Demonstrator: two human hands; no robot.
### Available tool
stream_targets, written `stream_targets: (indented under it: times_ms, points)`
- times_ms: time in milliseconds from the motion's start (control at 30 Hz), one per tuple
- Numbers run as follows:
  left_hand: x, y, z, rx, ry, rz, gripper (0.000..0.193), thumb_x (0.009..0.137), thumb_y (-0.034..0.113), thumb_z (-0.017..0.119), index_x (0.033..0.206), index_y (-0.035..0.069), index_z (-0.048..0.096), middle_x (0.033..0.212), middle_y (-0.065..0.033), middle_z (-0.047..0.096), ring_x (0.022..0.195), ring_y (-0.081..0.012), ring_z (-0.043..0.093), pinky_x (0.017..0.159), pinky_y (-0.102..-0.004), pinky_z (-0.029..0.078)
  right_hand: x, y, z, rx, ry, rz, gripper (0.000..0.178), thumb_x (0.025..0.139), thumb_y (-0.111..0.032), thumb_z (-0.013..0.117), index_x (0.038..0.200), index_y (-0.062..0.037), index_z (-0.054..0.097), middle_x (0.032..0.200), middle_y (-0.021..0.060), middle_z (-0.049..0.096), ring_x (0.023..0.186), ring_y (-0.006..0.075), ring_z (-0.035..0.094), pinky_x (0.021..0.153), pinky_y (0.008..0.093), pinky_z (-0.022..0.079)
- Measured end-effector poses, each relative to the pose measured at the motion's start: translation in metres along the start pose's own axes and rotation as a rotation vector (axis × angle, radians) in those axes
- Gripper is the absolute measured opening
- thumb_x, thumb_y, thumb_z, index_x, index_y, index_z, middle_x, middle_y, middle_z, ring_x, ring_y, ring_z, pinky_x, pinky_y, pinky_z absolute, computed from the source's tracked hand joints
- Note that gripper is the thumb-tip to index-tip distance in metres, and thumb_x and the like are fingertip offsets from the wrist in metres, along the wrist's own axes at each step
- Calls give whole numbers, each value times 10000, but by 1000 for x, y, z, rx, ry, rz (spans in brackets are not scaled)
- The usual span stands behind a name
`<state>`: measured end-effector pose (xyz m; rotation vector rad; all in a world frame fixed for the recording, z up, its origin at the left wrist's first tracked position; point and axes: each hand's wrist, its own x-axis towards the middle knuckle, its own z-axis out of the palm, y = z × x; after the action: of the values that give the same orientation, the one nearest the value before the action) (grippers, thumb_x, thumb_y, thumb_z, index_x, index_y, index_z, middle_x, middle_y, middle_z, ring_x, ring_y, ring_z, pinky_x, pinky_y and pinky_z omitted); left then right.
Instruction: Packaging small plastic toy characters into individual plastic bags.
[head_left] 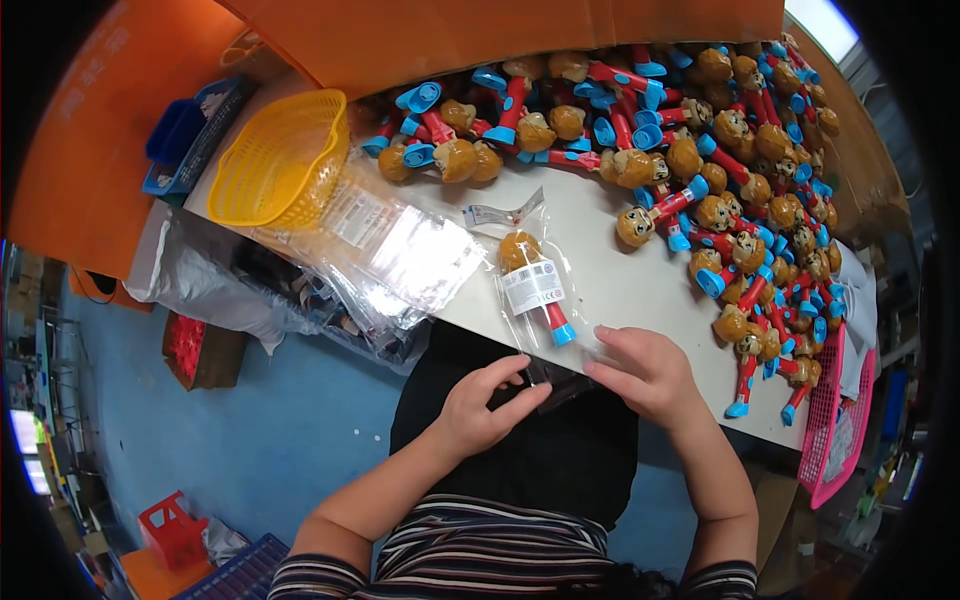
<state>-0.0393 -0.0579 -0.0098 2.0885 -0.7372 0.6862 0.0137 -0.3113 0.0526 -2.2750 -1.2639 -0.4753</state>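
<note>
A toy point(530, 282) with a brown animal head, red stick and blue end lies inside a clear plastic bag point(543, 330) on the white table point(620, 290), near its front edge. My left hand point(480, 405) pinches the bag's open lower end, fingers closed on the film. My right hand point(645, 370) holds the same end from the right, thumb and fingers on the plastic. Both hands sit just below the toy, over my dark lap.
A big heap of the same toys point(740, 170) covers the table's back and right. A stack of clear bags point(400, 245) and a yellow basket point(275, 160) sit at the left. A pink basket point(835, 420) hangs at the right edge. Orange boards stand behind.
</note>
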Motion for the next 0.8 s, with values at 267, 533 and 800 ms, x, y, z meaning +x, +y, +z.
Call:
stream_targets:
  times_ms: [267,533,800]
  points:
    - [-3,-5,-12,-83,11,-22,321,731,-66,707,1033,41,684,1135,-150,592,825,-233,646,719,-307,540,6,-15,-19,26,-8,110,300,695,-21,751,980,-85,684,1117,119,665,893,300,668,718,379,557]
    - [-10,25,-2,-1198,-111,-1148,198,974,49,590,1128,-74,598,1044,-162,680,954,-207,687,857,-316,568,10,-62,13,95,-54,201,300,690,-27,760,981,-58,696,881,43,625,701,207,588,566,306,477]
    - [3,24,-10,-1214,-140,-1199,205,977,84,580,1060,-79,673,981,-158,707,928,-199,694,831,-315,569,20,-62,26,29,-68,248,297,682,-46,736,976,-62,700,867,36,604,718,196,590,567,293,482]
